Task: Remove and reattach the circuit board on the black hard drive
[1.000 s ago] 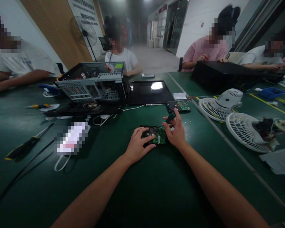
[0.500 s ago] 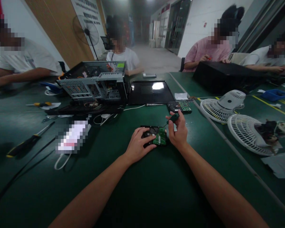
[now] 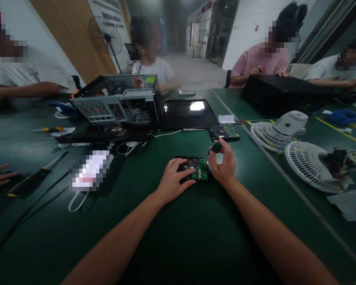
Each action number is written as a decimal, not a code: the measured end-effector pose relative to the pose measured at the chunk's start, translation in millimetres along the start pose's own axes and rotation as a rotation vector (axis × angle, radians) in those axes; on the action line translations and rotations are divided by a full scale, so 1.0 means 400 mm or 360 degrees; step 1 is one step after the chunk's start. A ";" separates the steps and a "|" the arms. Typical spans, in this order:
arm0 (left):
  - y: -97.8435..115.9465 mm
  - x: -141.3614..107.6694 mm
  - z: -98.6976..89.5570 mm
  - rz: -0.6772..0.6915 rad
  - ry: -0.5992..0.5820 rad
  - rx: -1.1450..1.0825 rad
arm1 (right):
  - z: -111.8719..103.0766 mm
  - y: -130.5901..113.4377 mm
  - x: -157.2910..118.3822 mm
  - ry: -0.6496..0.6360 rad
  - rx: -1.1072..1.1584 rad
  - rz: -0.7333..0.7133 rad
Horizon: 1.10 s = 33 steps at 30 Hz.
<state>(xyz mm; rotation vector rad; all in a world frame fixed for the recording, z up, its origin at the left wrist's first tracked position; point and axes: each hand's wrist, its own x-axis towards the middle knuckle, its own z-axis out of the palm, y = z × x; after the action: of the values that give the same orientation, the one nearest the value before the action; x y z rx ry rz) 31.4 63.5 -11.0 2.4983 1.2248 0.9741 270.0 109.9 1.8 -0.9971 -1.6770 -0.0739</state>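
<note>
A hard drive (image 3: 200,172) lies on the green table in front of me with its green circuit board facing up. My left hand (image 3: 175,177) grips it from the left, fingers across its top and thumb along the near edge. Pinched in my right hand (image 3: 224,163) is a small screwdriver (image 3: 216,147) with a dark green handle. Its thin shaft slants down to the board's far right corner; whether the tip touches a screw is too small to tell. Behind my right hand rests a second hard drive (image 3: 225,132), also with a circuit board showing.
An opened computer case (image 3: 115,105) stands at the back left, beside a flat black panel (image 3: 185,114). On the left are a large screwdriver (image 3: 32,182) and a phone (image 3: 90,170) on a cable. White fan parts (image 3: 310,168) lie right. Co-workers sit around; one's hand (image 3: 0,176) reaches in left.
A co-worker's hand has come into view at the left edge, near the large screwdriver. The small screwdriver in my right hand has shifted slightly; my left hand stays on the hard drive.
</note>
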 end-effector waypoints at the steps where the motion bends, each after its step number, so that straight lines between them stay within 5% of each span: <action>1: -0.001 -0.001 0.001 0.0002 0.0002 0.0002 | 0.000 -0.002 0.001 -0.0006 0.0036 -0.0002; 11: 0.000 -0.001 0.000 0.0004 0.0006 -0.0007 | -0.007 -0.012 0.013 0.0052 -0.0140 -0.0078; 16: 0.000 0.000 0.000 -0.0014 -0.0004 -0.0007 | -0.006 -0.007 0.005 -0.0038 0.0074 0.0078; 26: 0.002 0.002 -0.002 -0.0023 -0.0020 -0.0018 | 0.005 -0.004 -0.008 0.0107 -0.0148 0.0106; 33: 0.004 0.000 -0.004 -0.0021 -0.0006 -0.0018 | -0.002 -0.016 -0.003 -0.0054 0.0184 0.0101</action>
<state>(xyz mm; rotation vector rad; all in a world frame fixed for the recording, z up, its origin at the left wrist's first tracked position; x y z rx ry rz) 31.5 62.5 -9.1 2.4797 1.2296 0.9701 266.5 104.9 3.8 -0.9680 -1.6597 0.0816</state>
